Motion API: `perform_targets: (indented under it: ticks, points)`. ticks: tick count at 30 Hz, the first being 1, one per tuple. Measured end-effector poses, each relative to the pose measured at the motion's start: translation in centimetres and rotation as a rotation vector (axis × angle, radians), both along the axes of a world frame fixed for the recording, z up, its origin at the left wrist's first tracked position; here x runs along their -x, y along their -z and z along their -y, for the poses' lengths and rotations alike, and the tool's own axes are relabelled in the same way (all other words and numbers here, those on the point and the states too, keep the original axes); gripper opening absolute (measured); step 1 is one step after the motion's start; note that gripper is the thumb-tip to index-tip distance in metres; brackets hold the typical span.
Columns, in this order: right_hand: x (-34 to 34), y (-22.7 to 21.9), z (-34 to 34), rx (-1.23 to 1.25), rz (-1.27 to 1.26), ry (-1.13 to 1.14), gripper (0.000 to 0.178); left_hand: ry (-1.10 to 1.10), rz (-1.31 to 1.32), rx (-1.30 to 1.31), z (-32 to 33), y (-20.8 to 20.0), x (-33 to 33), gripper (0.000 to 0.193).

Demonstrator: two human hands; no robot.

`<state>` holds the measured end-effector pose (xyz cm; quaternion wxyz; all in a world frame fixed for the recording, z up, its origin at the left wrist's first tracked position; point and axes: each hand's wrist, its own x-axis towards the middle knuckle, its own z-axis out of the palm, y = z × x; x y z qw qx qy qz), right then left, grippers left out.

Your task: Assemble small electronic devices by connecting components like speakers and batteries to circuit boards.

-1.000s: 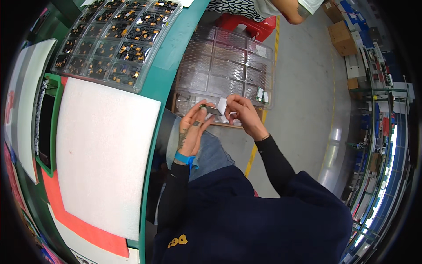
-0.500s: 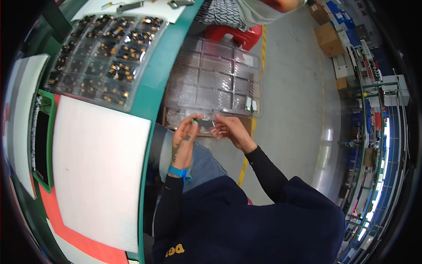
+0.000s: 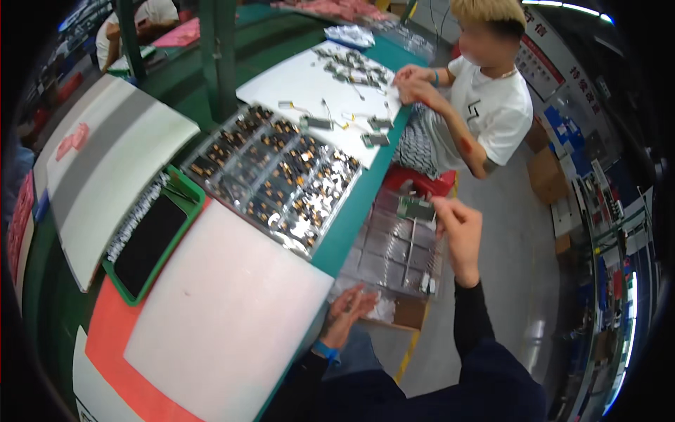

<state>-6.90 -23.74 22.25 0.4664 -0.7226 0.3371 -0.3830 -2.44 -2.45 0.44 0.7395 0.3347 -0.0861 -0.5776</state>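
Fingers of the right hand pinch one end of a flat, rectangular green-and-grey circuit board; probably that spares its face. The left hand's fingers hang loosely spread.

Head-worn fisheye, obliquely down over bench

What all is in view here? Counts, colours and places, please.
Circuit module: one, greenish, held right of centre
Workbench: one, green, left to centre
Compartment tray: one, clear, on the workbench
Small parts: many, black and gold, in that tray
Foam sheet: one, white, lower left
Mat: one, coral, partly under foam
Bin: one, green, left of foam
Far sheet: one, white, upper centre
Far modules: many, greenish, on that sheet
Clear trays: count unclear, right of bench
Stool: one, red, beyond those trays
Workers: at least two, white tops, upper left and right
Shelving: count unclear, green, right side
Left hand: one, bare, open, lower centre
Right hand: one, bare, holding the module
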Motion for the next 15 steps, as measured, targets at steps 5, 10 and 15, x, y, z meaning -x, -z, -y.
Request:
perform_targets:
  ticks: [5,10,15]
  points:
    - [-11.7,-5.3,7.7,-0.132,0.162,-0.215,0.022,0.066,0.028,0.009,0.6,0.2,0.5,0.047]
    - [-24.8,-5.0,12.2,-0.377,0.181,-0.275,0.020,0.052,0.007,-0.030,-0.5,-0.4,0.2,0.047]
    - [-31.2,-4.5,26.3,-0.858,-0.558,-0.308,0.017,0.089,-0.008,-0.029,0.1,-0.7,0.4,0.047]
